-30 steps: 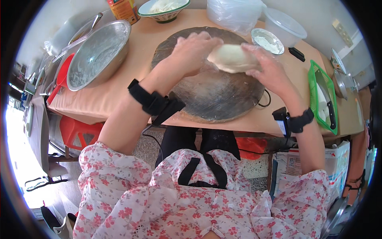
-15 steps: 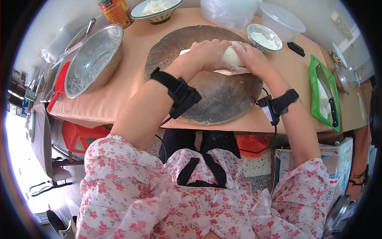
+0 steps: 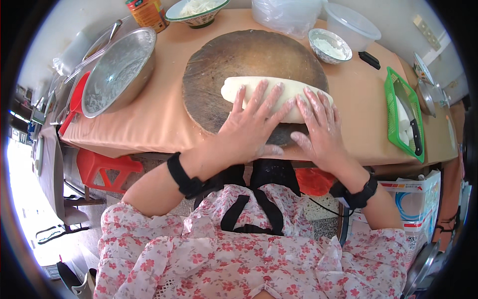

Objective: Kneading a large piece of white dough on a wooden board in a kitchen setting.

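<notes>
A thick, pale roll of dough [image 3: 249,84] lies crosswise on a round wooden chopping board [image 3: 209,65]. My left hand [image 3: 251,117] rests on the dough with its fingers spread, pointing away from me. Beside it, my right hand [image 3: 321,124] lies flat over the right part of the roll, fingers stretched out and thumb apart. White flour dusts the fingers of both hands. Each wrist wears a black strap. Parts of the dough are hidden under the fingers.
A large steel bowl [image 3: 119,74] and a red ladle [image 3: 77,99] are at left. Behind the board stand a bowl of white shreds [image 3: 196,12], an orange can [image 3: 148,15] and a bowl of flour [image 3: 329,49]. A green basket [image 3: 391,114] holding a knife [image 3: 416,137] sits at right.
Both hands have come back toward me from the board's far side, going from curled around the dough to flat with fingers spread. The dough now shows as a longer roll, nearer to me.
</notes>
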Demonstrator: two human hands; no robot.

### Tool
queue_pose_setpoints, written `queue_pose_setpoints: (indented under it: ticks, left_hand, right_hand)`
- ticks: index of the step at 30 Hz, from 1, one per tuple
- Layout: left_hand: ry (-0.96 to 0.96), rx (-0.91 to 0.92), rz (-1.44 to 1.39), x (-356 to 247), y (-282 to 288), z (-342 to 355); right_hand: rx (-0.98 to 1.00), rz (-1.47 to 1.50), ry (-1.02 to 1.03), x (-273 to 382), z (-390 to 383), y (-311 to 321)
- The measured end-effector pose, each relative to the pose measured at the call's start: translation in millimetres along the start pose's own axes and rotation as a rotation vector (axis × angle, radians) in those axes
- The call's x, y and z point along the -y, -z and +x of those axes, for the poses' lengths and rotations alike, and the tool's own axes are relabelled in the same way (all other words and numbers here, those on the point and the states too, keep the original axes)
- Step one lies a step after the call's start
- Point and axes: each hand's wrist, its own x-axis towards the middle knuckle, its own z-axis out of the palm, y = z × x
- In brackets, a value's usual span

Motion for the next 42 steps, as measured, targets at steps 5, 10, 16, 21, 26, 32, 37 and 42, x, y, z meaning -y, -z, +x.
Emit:
queue_pose_setpoints:
  ticks: [5,10,16,21,26,32,37,42]
  left_hand:
    - [0.083,0.021,-0.069,28.3,2.9,56.9]
    - [0.203,0.371,-0.173,70.1,7.9,120.9]
    - [0.312,0.42,-0.244,90.2,-2.8,145.5]
    - [0.336,0.403,-0.328,76.4,3.9,126.4]
    - [0.183,0.054,-0.116,41.2,-11.2,68.8]
    - [-0.002,-0.232,-0.048,2.3,8.0,-11.1]
    - [0.118,-0.192,-0.097,19.1,24.1,-0.5]
    - [0.183,-0.002,-0.214,39.5,12.4,20.6]
  right_hand:
    - [0.027,0.145,-0.071,-44.1,56.4,-14.8]
    - [0.169,0.199,-0.222,-85.1,115.3,-25.9]
    - [0.258,0.209,-0.329,-100.2,144.3,-35.8]
    - [0.203,0.123,-0.315,-85.6,123.9,-27.6]
    - [-0.078,0.361,-0.044,-57.7,74.3,-22.9]
    - [-0.162,0.153,0.133,-13.9,3.6,14.0]
    - [-0.098,0.219,0.066,-14.0,7.1,21.0]
    - [-0.003,0.262,0.007,-8.7,34.5,18.4]
